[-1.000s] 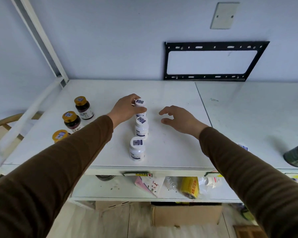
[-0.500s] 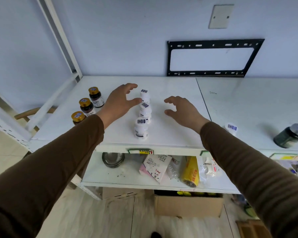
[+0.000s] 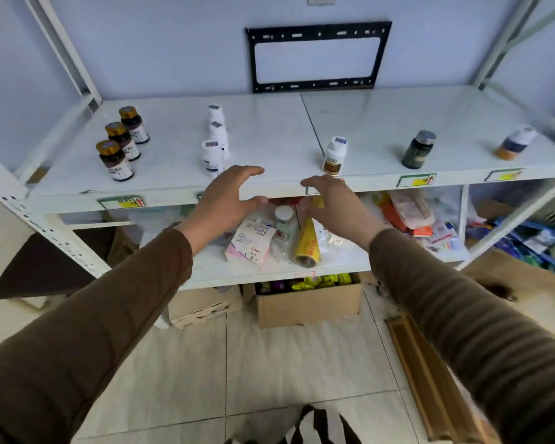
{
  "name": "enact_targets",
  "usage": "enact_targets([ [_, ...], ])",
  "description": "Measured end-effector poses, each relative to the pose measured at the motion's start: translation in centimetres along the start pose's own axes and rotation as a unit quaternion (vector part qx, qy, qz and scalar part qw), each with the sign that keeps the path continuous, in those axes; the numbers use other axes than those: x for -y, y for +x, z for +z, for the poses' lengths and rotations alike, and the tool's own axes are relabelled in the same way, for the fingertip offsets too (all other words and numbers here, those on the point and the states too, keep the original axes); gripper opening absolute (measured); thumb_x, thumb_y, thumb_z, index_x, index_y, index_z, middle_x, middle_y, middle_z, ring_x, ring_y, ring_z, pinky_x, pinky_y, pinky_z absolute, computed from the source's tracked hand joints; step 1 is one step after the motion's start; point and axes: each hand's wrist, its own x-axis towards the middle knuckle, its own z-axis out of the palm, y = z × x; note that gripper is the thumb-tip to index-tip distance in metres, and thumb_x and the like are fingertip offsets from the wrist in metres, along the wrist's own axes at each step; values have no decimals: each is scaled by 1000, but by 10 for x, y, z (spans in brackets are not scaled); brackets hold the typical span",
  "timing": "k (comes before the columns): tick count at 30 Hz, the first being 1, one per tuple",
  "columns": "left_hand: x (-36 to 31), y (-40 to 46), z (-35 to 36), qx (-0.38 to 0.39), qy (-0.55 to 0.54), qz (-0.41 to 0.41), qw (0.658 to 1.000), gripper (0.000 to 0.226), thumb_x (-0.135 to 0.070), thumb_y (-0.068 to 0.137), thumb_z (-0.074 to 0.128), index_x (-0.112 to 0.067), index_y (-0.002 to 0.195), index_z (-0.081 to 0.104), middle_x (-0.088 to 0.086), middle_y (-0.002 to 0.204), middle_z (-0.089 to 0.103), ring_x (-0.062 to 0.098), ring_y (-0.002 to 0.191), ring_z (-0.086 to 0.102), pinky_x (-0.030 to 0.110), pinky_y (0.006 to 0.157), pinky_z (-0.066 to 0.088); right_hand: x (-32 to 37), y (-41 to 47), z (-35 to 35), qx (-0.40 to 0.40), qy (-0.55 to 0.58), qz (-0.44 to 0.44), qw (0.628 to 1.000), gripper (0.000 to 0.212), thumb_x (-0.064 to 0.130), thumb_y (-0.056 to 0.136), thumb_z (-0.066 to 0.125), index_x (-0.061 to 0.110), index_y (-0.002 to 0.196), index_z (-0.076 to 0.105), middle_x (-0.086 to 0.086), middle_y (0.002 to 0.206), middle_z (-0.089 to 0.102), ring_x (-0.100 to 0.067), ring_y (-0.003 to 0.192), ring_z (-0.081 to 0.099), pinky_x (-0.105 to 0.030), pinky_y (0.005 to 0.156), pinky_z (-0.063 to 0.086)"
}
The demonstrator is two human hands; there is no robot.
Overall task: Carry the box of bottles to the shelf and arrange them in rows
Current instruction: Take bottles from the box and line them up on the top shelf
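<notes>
Bottles stand on the shelf (image 3: 269, 136): three white ones (image 3: 212, 155) in a row running back from the front edge, three brown ones (image 3: 115, 160) in a row near the left edge. Both hands hang empty before the front edge, left hand (image 3: 229, 200) and right hand (image 3: 334, 203) with fingers spread, holding nothing. A white-capped bottle (image 3: 335, 155), a green bottle (image 3: 418, 149) and a tilted bottle (image 3: 515, 144) stand apart toward the right edge.

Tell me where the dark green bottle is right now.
In the head view, the dark green bottle stands upright on the top shelf, right of centre, between a white-capped brown-labelled bottle and a tilted bottle.
</notes>
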Motion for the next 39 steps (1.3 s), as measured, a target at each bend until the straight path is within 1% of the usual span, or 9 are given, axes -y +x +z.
enact_targets([
  [4, -37, -17, 56, 38, -5, 7, 999, 55, -35, 86, 71, -29, 138, 52, -7, 135, 53, 10, 121, 49, 26, 90, 39, -49, -60, -14, -8, 2, 22, 1000, 45, 23, 86, 67, 21, 129, 56, -8, 129, 55, -30, 117, 51, -39, 95, 45],
  [9, -95, -23, 153, 101, 3, 14, 995, 54, -37, 86, 72, -31, 136, 52, -3, 135, 53, 17, 123, 49, 34, 97, 42, -137, -137, -35, 13, -3, 81, 997, 56, 31, 87, 67, 23, 139, 47, -9, 138, 49, -29, 123, 49, -41, 99, 44],
  [19, -217, -30, 369, 203, -32, 19, 979, 54, -38, 87, 70, -33, 137, 50, -5, 135, 52, 14, 125, 48, 35, 103, 42, -340, -269, -83, 58, 8, 192, 980, 56, 22, 85, 68, 21, 137, 49, -11, 131, 52, -29, 111, 58, -38, 93, 48],
  [22, -232, -29, 419, 246, -27, 7, 969, 55, -38, 87, 71, -34, 138, 49, -5, 138, 51, 14, 127, 48, 34, 105, 41, -394, -293, -83, 62, 10, 232, 971, 51, 20, 86, 67, 20, 135, 52, -12, 125, 55, -30, 108, 58, -34, 92, 46],
  [25, -240, -23, 465, 296, -27, 6, 955, 57, -39, 87, 70, -34, 139, 48, -4, 142, 48, 14, 129, 47, 38, 107, 41, -442, -309, -75, 73, 26, 276, 958, 48, 20, 88, 66, 18, 134, 52, -12, 129, 55, -30, 106, 59, -41, 92, 49],
  [29, -245, -16, 523, 321, -28, 26, 946, 53, -39, 86, 70, -32, 136, 51, -4, 138, 53, 11, 121, 52, 36, 98, 47, -498, -327, -58, 76, 37, 324, 942, 45, 20, 92, 62, 17, 135, 51, -11, 131, 55, -28, 109, 58, -45, 94, 50],
  [33, -249, -19, 579, 359, -11, 37, 933, 52, -32, 86, 72, -26, 135, 54, -3, 136, 55, 15, 120, 53, 28, 89, 44, -550, -351, -41, 70, 46, 381, 921, 44, 14, 91, 62, 13, 133, 53, -11, 126, 58, -27, 104, 61, -37, 90, 50],
  [36, -252, -29, 618, 406, -11, 39, 913, 55, -29, 86, 73, -21, 137, 53, -1, 140, 53, 17, 124, 51, 30, 100, 43, -584, -373, -26, 96, 56, 411, 905, 44, 15, 88, 64, 14, 131, 55, -10, 124, 60, -27, 100, 62, -26, 82, 42],
  [39, -257, -38, 657, 419, 11, 43, 907, 55, -29, 85, 73, -17, 136, 55, 2, 143, 52, 20, 124, 52, 32, 98, 44, -611, -392, -10, 135, 60, 424, 894, 45, 22, 88, 63, 18, 132, 55, -7, 125, 61, -26, 105, 62, -32, 90, 47],
])
